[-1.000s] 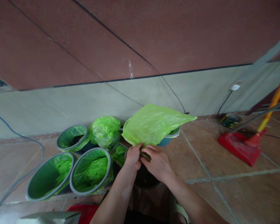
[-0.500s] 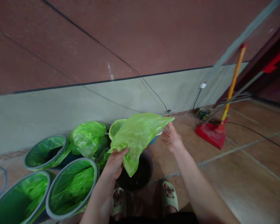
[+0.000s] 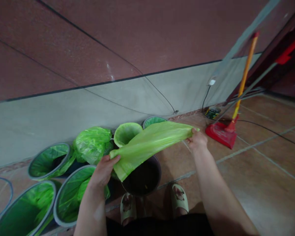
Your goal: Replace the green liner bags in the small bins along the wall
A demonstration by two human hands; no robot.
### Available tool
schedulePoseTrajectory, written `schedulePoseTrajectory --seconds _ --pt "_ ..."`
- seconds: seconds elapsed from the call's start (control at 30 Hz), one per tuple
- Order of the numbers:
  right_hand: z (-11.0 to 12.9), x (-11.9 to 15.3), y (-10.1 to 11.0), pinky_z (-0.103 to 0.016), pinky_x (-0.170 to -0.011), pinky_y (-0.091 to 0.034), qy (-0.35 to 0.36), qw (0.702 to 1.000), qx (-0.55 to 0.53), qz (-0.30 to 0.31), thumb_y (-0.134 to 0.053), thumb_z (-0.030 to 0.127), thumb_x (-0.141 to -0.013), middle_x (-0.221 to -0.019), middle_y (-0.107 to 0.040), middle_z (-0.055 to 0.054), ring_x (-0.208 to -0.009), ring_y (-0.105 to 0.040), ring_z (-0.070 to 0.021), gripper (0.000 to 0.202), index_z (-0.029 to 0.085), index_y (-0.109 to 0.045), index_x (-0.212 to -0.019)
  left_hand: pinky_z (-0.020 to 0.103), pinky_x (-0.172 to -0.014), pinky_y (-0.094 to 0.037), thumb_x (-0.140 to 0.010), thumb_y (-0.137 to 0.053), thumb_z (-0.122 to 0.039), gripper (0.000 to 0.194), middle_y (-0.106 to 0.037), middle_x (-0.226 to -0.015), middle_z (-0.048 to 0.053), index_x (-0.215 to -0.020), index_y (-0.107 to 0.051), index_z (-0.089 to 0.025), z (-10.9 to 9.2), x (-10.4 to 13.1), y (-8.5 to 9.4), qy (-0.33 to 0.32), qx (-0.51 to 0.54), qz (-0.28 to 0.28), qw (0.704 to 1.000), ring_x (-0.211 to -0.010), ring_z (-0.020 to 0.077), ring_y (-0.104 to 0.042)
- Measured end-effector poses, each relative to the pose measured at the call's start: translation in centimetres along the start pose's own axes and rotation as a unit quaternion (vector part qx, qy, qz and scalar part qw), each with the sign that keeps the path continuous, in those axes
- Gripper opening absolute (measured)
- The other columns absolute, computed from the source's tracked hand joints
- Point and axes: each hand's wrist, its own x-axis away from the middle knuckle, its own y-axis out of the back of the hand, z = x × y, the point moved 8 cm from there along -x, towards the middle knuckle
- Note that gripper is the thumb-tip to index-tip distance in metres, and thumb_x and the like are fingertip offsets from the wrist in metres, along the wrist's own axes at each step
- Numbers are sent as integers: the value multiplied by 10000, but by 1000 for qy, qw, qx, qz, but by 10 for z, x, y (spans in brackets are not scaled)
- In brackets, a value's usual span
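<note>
A light green plastic bag (image 3: pixel 149 142) is stretched lengthwise between my two hands. My left hand (image 3: pixel 104 167) pinches its near left corner, the thumb lying on top. At the far right end, my right hand (image 3: pixel 197 139) grips the other edge with closed fingers. Below the bag stands a dark bin (image 3: pixel 147 180) without a liner showing; the bag hides part of its rim. Just behind the bag is a small bin lined in light green (image 3: pixel 126 132). Another green-lined bin (image 3: pixel 154 120) shows partly beyond the bag.
Several green-lined bins (image 3: pixel 75 196) stand at the left, beside a full knotted green bag (image 3: pixel 92 144). A red dustpan (image 3: pixel 221 134) with a yellow handle rests on the tiles at right, near a tin can (image 3: pixel 212 112) and a black cable (image 3: pixel 267 131). My slippered feet are below.
My right hand has moved right and closed on the bag's edge, where it was open before. My left hand has shifted left, and the bag is now pulled taut and long.
</note>
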Motion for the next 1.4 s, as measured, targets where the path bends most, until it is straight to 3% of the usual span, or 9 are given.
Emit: schedulePoseTrajectory --seconds 0.3,0.37,0.47,0.57,0.63,0.87,1.0,1.2,1.4 --pt "43 16 27 -398 -913 -483 137 965 190 -115 -633 258 -756 -1167 -598 -159 -1010 -585 -233 446 122 -559 -1175 302 -625 -545 -478 -858 -328 442 -732 -739 54 -831 -702 -113 -24 2 28 -83 56 -99 990 -651 204 -681" --pt "58 47 -10 -429 -988 -440 256 937 234 37 -701 283 -707 -1269 -565 -141 -1103 -558 -252 601 159 -535 -1271 312 -638 -548 -506 -843 -335 420 -731 -743 58 -833 -699 -114 -24 1 21 -89 62 -87 990 -655 207 -681" --pt "44 148 -78 -472 -1084 -363 416 783 290 360 -677 250 -730 -1403 -489 -106 -1284 -453 -262 718 221 -430 -1404 313 -639 -547 -545 -821 -330 390 -727 -733 60 -847 -697 -116 -23 -3 4 -102 72 -68 990 -691 224 -687" --pt "8 235 -104 -540 -1136 -258 503 645 349 458 -648 122 -693 -1555 -289 -72 -1419 -263 -291 879 276 -305 -1488 305 -655 -546 -579 -802 -339 368 -724 -740 59 -856 -692 -123 -20 -5 -19 -117 94 -45 988 -753 232 -692" --pt "-6 262 -109 -580 -1138 -213 536 616 357 453 -582 64 -716 -1569 -262 -57 -1436 -224 -294 857 295 -302 -1492 297 -658 -544 -604 -790 -371 353 -725 -755 61 -836 -684 -128 -18 -4 -32 -126 107 -34 986 -753 221 -690" --pt "22 220 -102 -492 -1102 -332 505 722 215 421 -471 133 -886 -1312 -594 -35 -1268 -483 -218 416 302 -605 -1241 283 -512 -484 -761 -606 -588 486 -720 -768 120 -860 -666 -116 -18 -5 -8 -79 -4 -106 991 -582 202 -663" --pt "39 187 -94 -430 -1091 -374 434 778 141 433 -493 258 -929 -1246 -637 -45 -1212 -538 -194 277 266 -663 -1148 389 -839 -516 -749 -646 -388 399 -710 -1042 128 -1060 -653 -138 -47 0 24 -230 -177 -188 938 -960 269 -672" --pt "49 171 -89 -423 -1084 -388 387 811 113 424 -514 328 -926 -1232 -653 -59 -1193 -563 -202 273 237 -693 -1112 499 -1129 -276 -638 -721 -212 831 -463 -1446 137 -1411 -417 -188 -46 13 -36 -322 -409 -2 854 -1354 307 -392" --pt "57 165 -83 -440 -1069 -406 350 838 92 409 -521 377 -921 -1212 -666 -69 -1150 -597 -223 318 226 -683 -1149 591 -1090 -233 -638 -767 -312 919 -539 -1380 126 -1452 -347 -243 -23 4 -53 -264 -508 3 820 -1284 344 -463"
